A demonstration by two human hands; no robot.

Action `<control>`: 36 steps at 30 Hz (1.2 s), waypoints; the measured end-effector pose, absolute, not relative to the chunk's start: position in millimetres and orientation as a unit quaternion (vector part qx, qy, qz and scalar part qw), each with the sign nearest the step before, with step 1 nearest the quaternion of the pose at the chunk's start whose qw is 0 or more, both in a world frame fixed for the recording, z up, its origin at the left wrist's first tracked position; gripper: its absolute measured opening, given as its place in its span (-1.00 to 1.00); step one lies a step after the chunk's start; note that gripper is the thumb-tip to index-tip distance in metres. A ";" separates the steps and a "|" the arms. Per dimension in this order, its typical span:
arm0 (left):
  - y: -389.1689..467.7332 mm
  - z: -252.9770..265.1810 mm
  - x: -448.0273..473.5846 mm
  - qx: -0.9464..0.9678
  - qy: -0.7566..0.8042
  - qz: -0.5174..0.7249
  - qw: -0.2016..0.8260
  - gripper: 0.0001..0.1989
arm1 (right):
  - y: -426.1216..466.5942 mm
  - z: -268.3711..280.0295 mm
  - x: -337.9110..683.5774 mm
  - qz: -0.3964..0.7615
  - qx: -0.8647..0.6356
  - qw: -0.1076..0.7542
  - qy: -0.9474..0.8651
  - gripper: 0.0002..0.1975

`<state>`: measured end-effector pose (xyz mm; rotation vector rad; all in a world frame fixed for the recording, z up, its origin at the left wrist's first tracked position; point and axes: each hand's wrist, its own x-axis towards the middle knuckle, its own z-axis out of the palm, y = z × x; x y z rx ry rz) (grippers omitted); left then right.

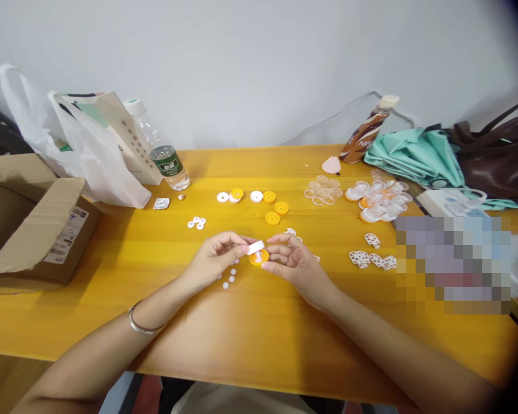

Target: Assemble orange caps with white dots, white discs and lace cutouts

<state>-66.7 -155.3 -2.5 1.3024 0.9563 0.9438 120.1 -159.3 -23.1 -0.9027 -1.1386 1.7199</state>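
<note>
We work at a long yellow table (112, 299) set against a pale wall, with a cardboard box (30, 224) and a white plastic bag (95, 155) on the far left, a water bottle (162, 149) lying beside them, and a teal cloth (410, 155) with a brown bag (496, 155) at the far right. Between these lie loose parts: a pile of clear and orange caps (380, 201) to the right, a few yellow discs (273, 218) and white rings (256, 196) in the far middle, small white flat pieces (365, 259) to the right of the hands. The step in hand, as we judge it, is joining two parts: our left hand (216, 259) pinches a white cap (256, 248) with fingers closed on its edge, held tilted over a yellow disc (259, 258) that our right hand (296, 264) grips just above the near middle of the table (the two parts touch or nearly touch; we cannot tell which). The next move, we think, calls for levelling the cap and pressing it squarely onto the disc. Both forearms come in from the near edge, wrists low, palms turned towards each other, a thin bracelet (142, 326) on the left wrist.
</note>
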 end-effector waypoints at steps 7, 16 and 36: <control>-155.5 -3.4 -68.1 0.575 0.411 0.393 0.588 -0.92 | -159.3 -25.1 120.4 0.684 -0.365 0.431 -0.463 -0.58; -156.6 -2.6 -67.2 0.596 0.404 0.385 0.578 -0.92 | -159.5 -24.6 119.5 0.671 -0.376 0.431 -0.471 -0.58; -150.5 -7.1 -73.7 0.626 0.356 0.355 0.596 -0.92 | -160.8 -24.3 119.4 0.671 -0.396 0.414 -0.471 -0.57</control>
